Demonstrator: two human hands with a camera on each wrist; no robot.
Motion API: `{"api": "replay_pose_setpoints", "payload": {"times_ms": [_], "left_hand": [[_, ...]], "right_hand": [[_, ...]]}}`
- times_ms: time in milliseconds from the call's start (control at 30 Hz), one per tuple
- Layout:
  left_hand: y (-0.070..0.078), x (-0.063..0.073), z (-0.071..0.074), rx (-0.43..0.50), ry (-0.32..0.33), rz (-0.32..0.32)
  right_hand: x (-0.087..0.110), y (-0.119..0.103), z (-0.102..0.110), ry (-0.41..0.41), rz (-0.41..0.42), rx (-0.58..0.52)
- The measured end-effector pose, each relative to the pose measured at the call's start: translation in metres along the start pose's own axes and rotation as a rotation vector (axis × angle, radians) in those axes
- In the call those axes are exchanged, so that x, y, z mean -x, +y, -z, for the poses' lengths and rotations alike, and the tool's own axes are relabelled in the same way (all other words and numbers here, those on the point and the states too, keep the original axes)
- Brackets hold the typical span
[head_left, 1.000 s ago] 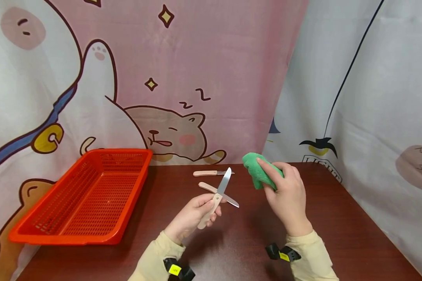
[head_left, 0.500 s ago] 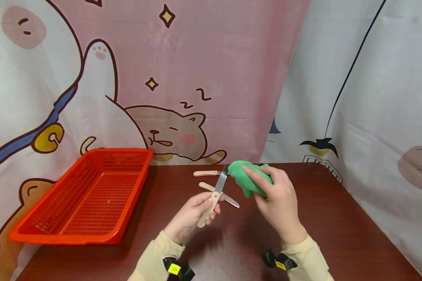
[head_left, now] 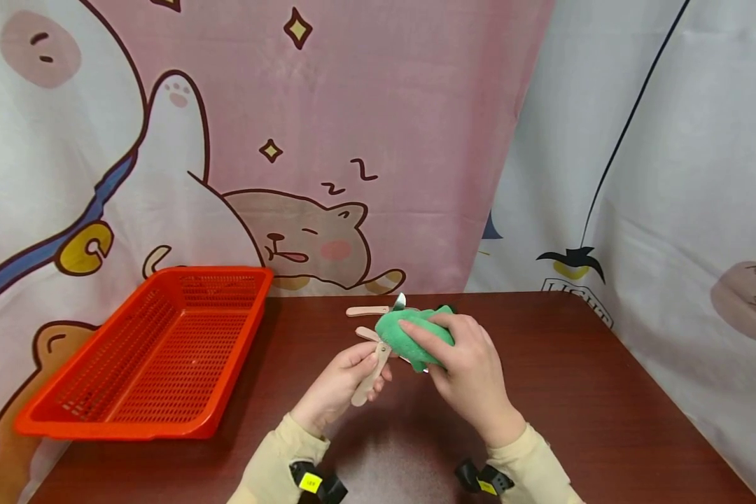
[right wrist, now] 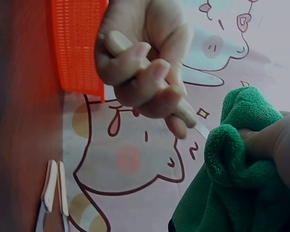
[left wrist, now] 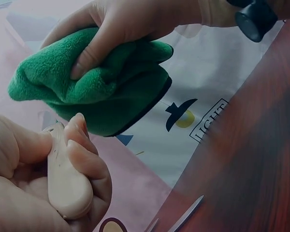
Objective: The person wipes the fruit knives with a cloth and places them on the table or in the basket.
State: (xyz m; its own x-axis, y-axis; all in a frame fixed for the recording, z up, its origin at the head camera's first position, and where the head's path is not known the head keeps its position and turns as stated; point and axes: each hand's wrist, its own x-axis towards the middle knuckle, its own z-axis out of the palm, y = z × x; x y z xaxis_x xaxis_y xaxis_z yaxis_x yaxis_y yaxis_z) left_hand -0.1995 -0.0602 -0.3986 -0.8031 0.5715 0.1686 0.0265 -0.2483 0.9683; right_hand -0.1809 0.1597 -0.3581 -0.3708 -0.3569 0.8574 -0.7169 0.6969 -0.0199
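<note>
My left hand (head_left: pixel 343 385) grips the pale handle of a folding knife (head_left: pixel 370 378), its blade pointing up and away. Only the blade's tip shows past the green cloth (head_left: pixel 412 339); the rest is covered. My right hand (head_left: pixel 472 371) pinches the bunched cloth against the blade, close to the handle. In the left wrist view the cloth (left wrist: pixel 101 82) hangs folded under the right thumb. The right wrist view shows the left fingers curled round the handle and a sliver of blade entering the cloth (right wrist: pixel 232 159).
Two more knives lie open on the dark red table (head_left: pixel 579 392) beyond my hands: a far knife (head_left: pixel 367 311) and a nearer knife (head_left: pixel 367 333), partly hidden by the cloth. An orange perforated basket (head_left: pixel 227 392) stands at the left. A printed curtain (head_left: pixel 416 140) hangs behind.
My right hand has brought the green cloth left and down onto the knife blade, covering most of it. The left hand has stayed nearly still with the knife.
</note>
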Motion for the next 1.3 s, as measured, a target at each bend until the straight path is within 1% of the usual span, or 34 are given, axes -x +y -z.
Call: {"api": "replay_pose_setpoints", "payload": {"times_ms": [167, 267, 500, 733, 933, 1133, 1300], "left_hand": [[0.001, 0.000, -0.001, -0.020, 0.019, 0.015], [0.000, 0.000, -0.001, -0.015, 0.025, 0.022], [-0.001, 0.000, -0.002, -0.007, 0.038, 0.050], [0.000, 0.000, -0.002, -0.017, 0.035, 0.061], [-0.001, 0.000, -0.002, -0.020, 0.007, 0.051], [-0.002, -0.001, -0.003, 0.009, -0.035, 0.057], [-0.004, -0.001, -0.003, 0.029, -0.071, 0.050]], "right_hand": [[0.002, -0.005, -0.006, -0.021, 0.032, 0.000], [0.003, -0.006, -0.009, -0.033, 0.039, 0.001], [0.006, -0.007, -0.011, -0.080, 0.017, 0.007], [0.007, -0.007, -0.012, -0.087, -0.003, 0.014], [0.008, -0.003, -0.010, -0.092, -0.050, 0.030], [0.007, 0.005, -0.006, -0.083, -0.093, 0.044], [0.008, 0.013, -0.002, -0.071, -0.110, 0.067]]}}
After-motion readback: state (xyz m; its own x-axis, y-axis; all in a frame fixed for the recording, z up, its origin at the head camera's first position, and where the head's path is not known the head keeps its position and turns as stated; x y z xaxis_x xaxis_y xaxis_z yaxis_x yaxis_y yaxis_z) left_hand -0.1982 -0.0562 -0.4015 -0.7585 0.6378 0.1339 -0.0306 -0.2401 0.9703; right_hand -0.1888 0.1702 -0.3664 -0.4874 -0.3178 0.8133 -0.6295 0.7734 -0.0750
